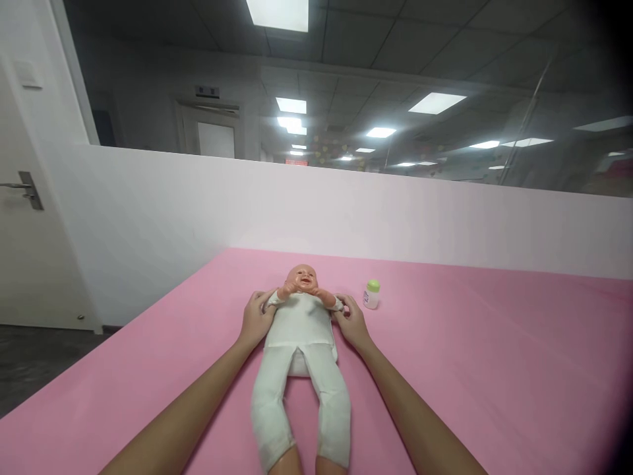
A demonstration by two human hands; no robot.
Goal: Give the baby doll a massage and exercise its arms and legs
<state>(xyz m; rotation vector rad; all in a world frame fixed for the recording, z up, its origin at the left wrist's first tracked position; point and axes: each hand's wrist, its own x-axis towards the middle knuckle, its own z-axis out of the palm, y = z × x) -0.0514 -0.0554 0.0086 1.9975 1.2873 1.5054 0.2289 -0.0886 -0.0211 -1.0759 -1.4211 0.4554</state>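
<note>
A baby doll (301,343) in a white one-piece suit lies on its back on the pink mat (469,369), head away from me. My left hand (256,318) grips the doll's side at its right shoulder. My right hand (351,320) grips the opposite side at the other shoulder. The doll's bare hands are raised near its chin. A small white bottle with a green cap (371,294) stands upright on the mat, just right of my right hand and apart from it.
A white partition wall (346,211) runs along the mat's far edge, with a glass pane above it. A white door with a metal handle (27,190) is at the left. Dark floor (34,359) lies beyond the mat's left edge.
</note>
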